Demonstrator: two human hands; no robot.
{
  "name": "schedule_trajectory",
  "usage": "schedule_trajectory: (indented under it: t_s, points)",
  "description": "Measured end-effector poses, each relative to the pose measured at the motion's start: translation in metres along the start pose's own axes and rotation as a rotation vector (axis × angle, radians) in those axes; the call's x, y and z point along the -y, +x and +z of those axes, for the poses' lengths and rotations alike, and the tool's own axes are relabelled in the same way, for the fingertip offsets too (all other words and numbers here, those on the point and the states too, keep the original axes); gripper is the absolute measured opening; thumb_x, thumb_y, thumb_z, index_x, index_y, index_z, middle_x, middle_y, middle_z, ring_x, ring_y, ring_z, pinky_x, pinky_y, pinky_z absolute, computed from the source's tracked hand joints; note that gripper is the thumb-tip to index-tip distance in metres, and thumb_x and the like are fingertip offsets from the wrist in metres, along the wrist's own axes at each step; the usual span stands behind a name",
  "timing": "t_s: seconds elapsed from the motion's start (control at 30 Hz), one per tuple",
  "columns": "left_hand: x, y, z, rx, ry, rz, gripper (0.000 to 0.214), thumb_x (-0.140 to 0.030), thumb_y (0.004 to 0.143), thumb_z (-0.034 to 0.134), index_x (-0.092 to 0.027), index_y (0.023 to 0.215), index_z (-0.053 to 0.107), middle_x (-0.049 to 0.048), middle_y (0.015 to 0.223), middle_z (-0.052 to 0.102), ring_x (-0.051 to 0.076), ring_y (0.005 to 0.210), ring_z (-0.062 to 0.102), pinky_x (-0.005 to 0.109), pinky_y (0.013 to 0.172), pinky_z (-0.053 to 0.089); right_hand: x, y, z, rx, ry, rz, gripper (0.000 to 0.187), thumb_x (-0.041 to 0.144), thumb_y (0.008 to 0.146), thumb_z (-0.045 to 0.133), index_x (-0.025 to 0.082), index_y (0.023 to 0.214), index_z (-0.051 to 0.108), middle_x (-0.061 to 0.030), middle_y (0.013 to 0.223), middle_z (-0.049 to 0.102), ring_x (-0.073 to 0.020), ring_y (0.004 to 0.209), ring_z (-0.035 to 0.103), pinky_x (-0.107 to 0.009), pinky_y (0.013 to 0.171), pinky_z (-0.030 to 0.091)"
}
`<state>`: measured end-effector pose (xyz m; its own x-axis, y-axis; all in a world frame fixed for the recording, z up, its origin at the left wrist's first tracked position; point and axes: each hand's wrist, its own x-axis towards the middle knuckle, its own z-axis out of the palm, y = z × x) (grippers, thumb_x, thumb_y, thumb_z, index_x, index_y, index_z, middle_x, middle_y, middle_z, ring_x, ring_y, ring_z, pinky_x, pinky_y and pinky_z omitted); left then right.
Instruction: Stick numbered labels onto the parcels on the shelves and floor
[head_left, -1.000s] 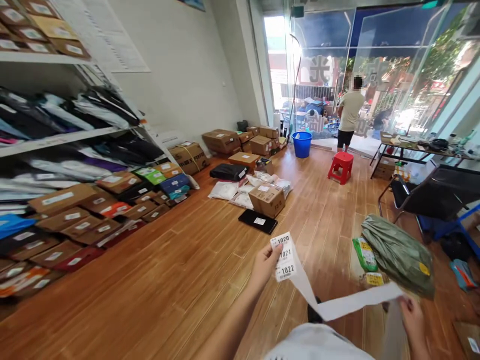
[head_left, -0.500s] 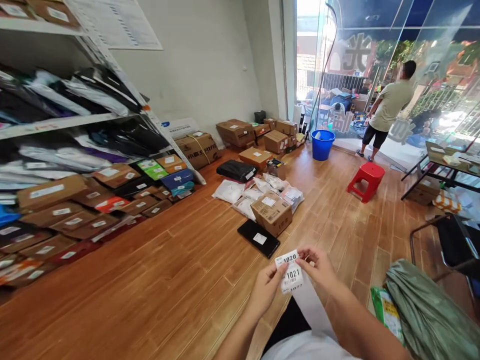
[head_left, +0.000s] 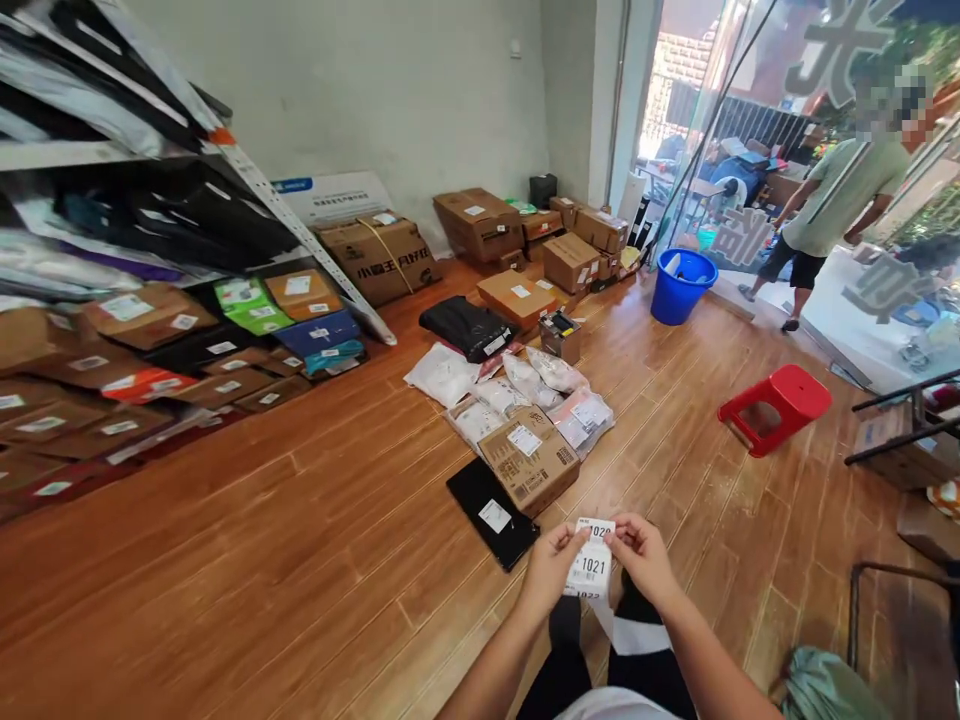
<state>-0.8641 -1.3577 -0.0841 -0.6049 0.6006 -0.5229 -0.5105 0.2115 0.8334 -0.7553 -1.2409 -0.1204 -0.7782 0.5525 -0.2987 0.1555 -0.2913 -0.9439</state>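
A strip of white number labels (head_left: 592,566) hangs between my hands, with 1020 at the top, 1021 below it and part of 1022 under that. My left hand (head_left: 553,558) pinches the strip's left edge between thumb and fingers. On the other edge, my right hand (head_left: 639,552) grips it the same way. The strip's blank tail trails down over my legs. Just beyond my hands on the floor lies a flat black package (head_left: 491,520) with a white label, touching a brown cardboard box (head_left: 529,460).
White plastic parcels (head_left: 442,375) and a black bag (head_left: 466,327) lie behind the box. Shelving (head_left: 300,235) with parcels stands left. A blue bucket (head_left: 682,290) and a red stool (head_left: 776,408) stand right. Beyond the glass is a person (head_left: 832,200).
The view has moved closer to the parcels and tilted. Both hands keep hold of the label strip, which now hangs straighter. The person by the glass has shifted pose.
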Motion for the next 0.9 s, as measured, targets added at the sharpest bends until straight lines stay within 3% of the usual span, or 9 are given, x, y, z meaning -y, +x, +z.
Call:
schedule_trajectory:
  t_s: [0.17,0.37,0.57,0.63,0.73,0.83,0.9]
  points:
    - [-0.002,0.074,0.017,-0.255,-0.092,0.031,0.069,-0.080,0.046,0.079,-0.022,0.048,0.041,-0.0067,0.043,0.044,0.009,0.044,0.040,0.023,0.046,0.034,-0.010,0.104,-0.018,0.096,-0.042,0.092,0.058,0.071,0.056,0.085,0.021,0.080,0.066,0.0009,0.067,0.063,-0.0121,0.057,0.052,-0.026,0.056,0.044]
    - [0.024,0.173,0.048,-0.427,-0.377,-0.156,0.068,-0.069,0.033,0.090,-0.018,0.071,0.070,0.0018,0.062,0.070,0.016,0.057,0.060,0.026,0.055,0.048,-0.024,0.222,-0.051,0.210,-0.170,0.141,0.054,0.073,0.062,0.079,0.021,0.073,0.068,-0.0017,0.067,0.066,-0.0160,0.061,0.058,-0.029,0.060,0.050]
    - [0.053,0.260,0.074,-0.588,-0.204,-0.215,0.071,-0.089,0.048,0.070,-0.019,0.060,0.063,0.0005,0.051,0.060,0.015,0.049,0.052,0.026,0.048,0.040,-0.049,0.301,-0.090,0.181,-0.258,0.214,0.063,0.080,0.059,0.075,0.019,0.070,0.073,-0.0057,0.067,0.072,-0.0185,0.062,0.063,-0.032,0.064,0.053]
    - [0.060,0.285,0.073,-0.567,-0.169,-0.220,0.070,-0.090,0.053,0.066,-0.020,0.056,0.060,-0.0001,0.049,0.057,0.015,0.049,0.050,0.026,0.047,0.037,-0.062,0.318,-0.097,0.120,-0.256,0.224,0.065,0.082,0.057,0.075,0.019,0.071,0.074,-0.0083,0.070,0.075,-0.0219,0.065,0.067,-0.034,0.066,0.055]
    - [0.075,0.322,0.060,-0.462,-0.227,-0.228,0.065,-0.081,0.046,0.077,-0.020,0.056,0.060,-0.0002,0.051,0.058,0.014,0.048,0.049,0.026,0.048,0.038,-0.085,0.351,-0.105,-0.026,-0.282,0.184,0.062,0.081,0.061,0.072,0.020,0.075,0.076,-0.0095,0.073,0.077,-0.0244,0.067,0.069,-0.037,0.067,0.058]
    - [0.101,0.361,0.036,-0.411,-0.293,-0.239,0.061,-0.074,0.040,0.084,-0.019,0.058,0.062,-0.0006,0.051,0.060,0.013,0.047,0.050,0.026,0.049,0.040,-0.115,0.406,-0.115,-0.142,-0.371,0.144,0.057,0.076,0.062,0.071,0.020,0.073,0.073,-0.0075,0.065,0.073,-0.0222,0.060,0.066,-0.037,0.062,0.058]
    - [0.127,0.386,0.017,-0.440,-0.302,-0.241,0.061,-0.074,0.041,0.083,-0.019,0.055,0.059,-0.0026,0.048,0.056,0.012,0.046,0.049,0.025,0.049,0.040,-0.141,0.454,-0.124,-0.166,-0.402,0.155,0.056,0.075,0.058,0.070,0.020,0.071,0.070,-0.0068,0.063,0.071,-0.0214,0.057,0.064,-0.037,0.059,0.058]
